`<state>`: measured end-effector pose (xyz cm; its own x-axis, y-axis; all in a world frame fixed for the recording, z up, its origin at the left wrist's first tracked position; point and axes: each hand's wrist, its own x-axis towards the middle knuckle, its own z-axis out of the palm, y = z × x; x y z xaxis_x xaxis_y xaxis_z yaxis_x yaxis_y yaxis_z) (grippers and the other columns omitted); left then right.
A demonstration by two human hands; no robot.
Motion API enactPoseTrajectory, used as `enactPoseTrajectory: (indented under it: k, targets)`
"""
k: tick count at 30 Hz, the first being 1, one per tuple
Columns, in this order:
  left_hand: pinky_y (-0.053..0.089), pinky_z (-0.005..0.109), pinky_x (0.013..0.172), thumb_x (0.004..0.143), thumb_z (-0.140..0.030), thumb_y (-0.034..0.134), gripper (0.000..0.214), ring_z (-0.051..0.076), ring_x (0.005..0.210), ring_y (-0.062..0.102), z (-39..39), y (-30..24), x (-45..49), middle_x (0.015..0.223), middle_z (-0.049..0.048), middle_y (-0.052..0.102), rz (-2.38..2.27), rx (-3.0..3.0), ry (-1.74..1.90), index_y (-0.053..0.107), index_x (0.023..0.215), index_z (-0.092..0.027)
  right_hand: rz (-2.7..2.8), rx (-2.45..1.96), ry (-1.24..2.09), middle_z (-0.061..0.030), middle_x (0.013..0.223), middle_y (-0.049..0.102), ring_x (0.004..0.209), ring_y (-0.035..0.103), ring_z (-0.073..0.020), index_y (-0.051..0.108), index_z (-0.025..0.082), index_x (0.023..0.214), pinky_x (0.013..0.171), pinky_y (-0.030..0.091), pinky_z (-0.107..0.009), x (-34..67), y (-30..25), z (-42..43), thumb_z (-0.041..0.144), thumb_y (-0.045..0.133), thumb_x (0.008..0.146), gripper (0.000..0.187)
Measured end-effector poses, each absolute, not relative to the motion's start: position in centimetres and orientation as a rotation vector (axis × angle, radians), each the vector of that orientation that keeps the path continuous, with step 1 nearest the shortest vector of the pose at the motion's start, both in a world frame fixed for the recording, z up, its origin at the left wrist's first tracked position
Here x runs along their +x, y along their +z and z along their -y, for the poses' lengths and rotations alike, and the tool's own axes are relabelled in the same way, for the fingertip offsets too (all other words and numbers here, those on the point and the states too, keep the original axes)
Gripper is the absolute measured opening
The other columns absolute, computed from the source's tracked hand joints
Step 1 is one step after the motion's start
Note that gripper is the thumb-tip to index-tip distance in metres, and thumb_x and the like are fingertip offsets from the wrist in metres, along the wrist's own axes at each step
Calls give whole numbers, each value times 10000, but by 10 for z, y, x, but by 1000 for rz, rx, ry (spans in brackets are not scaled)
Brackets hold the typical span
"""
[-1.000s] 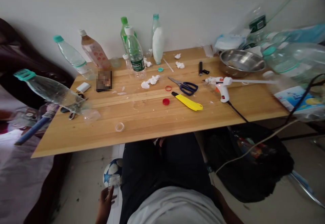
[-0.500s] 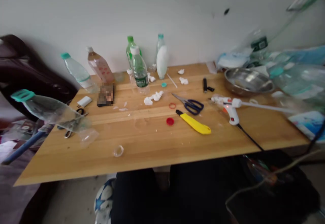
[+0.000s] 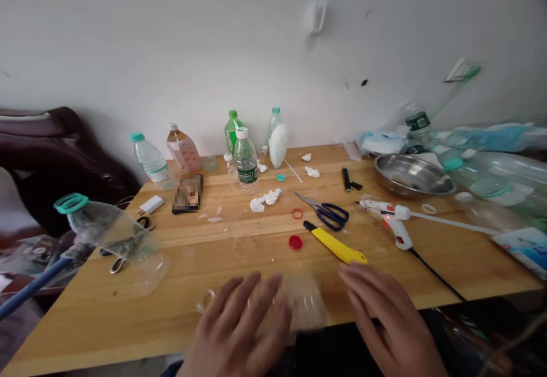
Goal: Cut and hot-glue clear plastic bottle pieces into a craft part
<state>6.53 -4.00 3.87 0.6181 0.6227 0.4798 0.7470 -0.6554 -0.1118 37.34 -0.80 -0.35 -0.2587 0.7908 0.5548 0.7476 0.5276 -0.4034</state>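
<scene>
Both my hands are low at the table's front edge, smeared by motion. My left hand [image 3: 239,328] has its fingers against the left side of a clear plastic piece [image 3: 305,303] and appears to hold it. My right hand [image 3: 387,317] is just right of that piece, fingers stretched flat, holding nothing. A yellow utility knife [image 3: 335,245] lies just beyond my right fingertips. A clear plastic ring [image 3: 205,300] lies by my left fingertips. A red cap [image 3: 295,242] sits further in.
On the wooden table [image 3: 128,320] are blue-handled scissors [image 3: 327,213], a glue gun [image 3: 395,223] with its cord, a steel bowl [image 3: 412,175], several bottles [image 3: 245,160] by the wall, tissue scraps, and a cut bottle [image 3: 106,232] at the left. More bottles are piled at the right.
The view has tilted up from my lap to the table and wall. Both hands have come up to the table's front edge, the left bringing the clear plastic piece from down beside my leg.
</scene>
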Motion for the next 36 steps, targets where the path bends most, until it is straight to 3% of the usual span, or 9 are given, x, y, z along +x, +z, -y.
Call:
enactPoseTrajectory:
  k: [5,10,14,19,22,25,29,33,36]
  targets:
    - [580,422,829,926,-314,652,257,268,998,712,-34,64,101,1192,65,751,1033,-2449,-677,667,1155,-197,2194,-1564,-4,-135,1342,620,1247,551,-342,619,206,1332,1052,469,-560,361,-5,-70,339,509,980,392]
    - [560,409,796,952,-362,611,303,273,988,703,-49,43,84,1195,97,742,1077,-2455,-594,648,1176,-162,2180,-1555,37,-123,1142,648,1070,604,-291,523,215,1420,952,522,-505,372,-27,-70,128,425,930,507]
    - [565,407,800,957,-379,596,335,270,1006,703,-57,27,75,1219,115,732,1169,-2471,-548,642,1206,-160,2073,-1555,72,-112,1104,620,993,621,-265,356,256,1533,863,555,-449,368,-29,-61,136,382,948,598]
    - [569,423,839,933,-385,633,369,277,1055,699,-60,15,73,1262,118,716,1276,-2479,-580,635,1232,-169,2192,-1578,27,-145,1103,630,1024,591,-321,519,210,1436,891,523,-524,362,-29,-58,292,432,1003,450]
    - [569,423,855,931,-379,640,372,277,1075,699,-60,12,74,1263,117,718,1282,-2468,-623,633,1233,-162,2262,-1580,66,-148,1186,631,1078,589,-309,580,206,1377,923,505,-472,365,-11,-77,351,434,1019,413]
    - [566,426,872,947,-378,616,360,278,1101,695,-60,9,74,1268,118,717,1272,-2468,-648,631,1236,-163,2287,-1763,-5,-152,1282,610,1175,561,-298,606,185,1320,1009,433,-457,369,16,-118,318,365,1046,389]
    - [562,425,869,955,-388,599,366,277,1101,695,-61,8,75,1259,125,720,1290,-2473,-670,627,1246,-167,2416,-1848,108,-120,987,691,957,650,-242,687,115,1017,872,498,-402,368,31,-177,278,572,971,204]
    - [549,429,887,952,-369,607,363,279,1105,687,-59,10,77,1263,125,716,1278,-2475,-672,619,1257,-172,2473,-1849,177,-41,996,678,869,653,-171,649,141,1035,811,540,-369,366,34,-199,333,634,952,210]
    - [536,422,894,944,-360,621,345,279,1106,682,-58,10,79,1268,133,712,1276,-2433,-693,622,1225,-159,2440,-1785,162,-90,1038,678,955,643,-190,628,127,1074,858,492,-332,372,40,-186,166,563,952,144]
